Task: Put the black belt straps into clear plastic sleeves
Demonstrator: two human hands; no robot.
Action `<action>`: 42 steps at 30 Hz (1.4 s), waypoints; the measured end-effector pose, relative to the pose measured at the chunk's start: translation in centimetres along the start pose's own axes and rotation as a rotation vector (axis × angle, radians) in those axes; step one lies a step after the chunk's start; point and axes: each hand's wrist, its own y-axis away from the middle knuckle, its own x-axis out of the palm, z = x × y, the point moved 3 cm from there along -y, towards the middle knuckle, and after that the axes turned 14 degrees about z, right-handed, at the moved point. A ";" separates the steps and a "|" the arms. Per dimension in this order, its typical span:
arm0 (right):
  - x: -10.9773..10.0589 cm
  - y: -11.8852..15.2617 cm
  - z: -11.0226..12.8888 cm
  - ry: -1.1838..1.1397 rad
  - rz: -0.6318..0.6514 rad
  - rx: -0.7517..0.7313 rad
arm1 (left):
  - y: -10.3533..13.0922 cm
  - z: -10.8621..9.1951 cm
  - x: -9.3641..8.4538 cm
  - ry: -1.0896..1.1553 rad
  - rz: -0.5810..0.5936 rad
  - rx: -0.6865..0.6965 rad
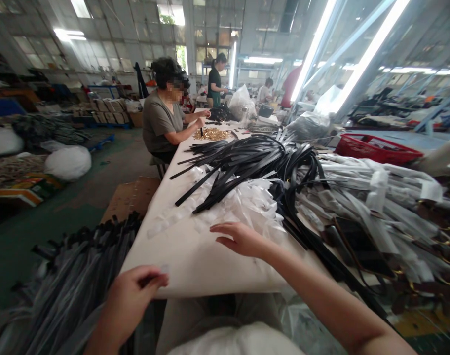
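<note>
Near the table's front left corner, my left hand (138, 288) is closed in a pinch on a small clear plastic piece (165, 269). My right hand (240, 238) is over the pale tabletop (195, 261), its fingers apart and nothing in them. Just beyond it lies a heap of white translucent plastic sleeves (247, 199). A large bundle of black straps (247, 158) is spread on the table behind these sleeves.
Wrapped straps (376, 187) and a dark phone-like slab (361, 244) lie at the right, before a red basket (378, 148). Many strap ends (77, 276) stand left of the table. A person (164, 113) sits at the table's far left side by gold-coloured pieces (212, 134).
</note>
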 end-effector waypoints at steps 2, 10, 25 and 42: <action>0.6 0.6 1.9 -0.218 -0.022 0.043 | -2.8 -1.9 3.6 0.069 0.182 0.039; 3.8 3.4 2.6 -0.415 -0.413 0.371 | -6.8 -5.3 10.0 0.159 0.269 0.119; 5.1 1.5 3.1 -0.396 -0.431 0.346 | -6.3 -4.2 9.6 0.033 0.147 0.129; 4.4 -1.2 5.9 -0.302 -0.042 0.163 | -4.1 -3.3 5.3 0.105 0.138 0.251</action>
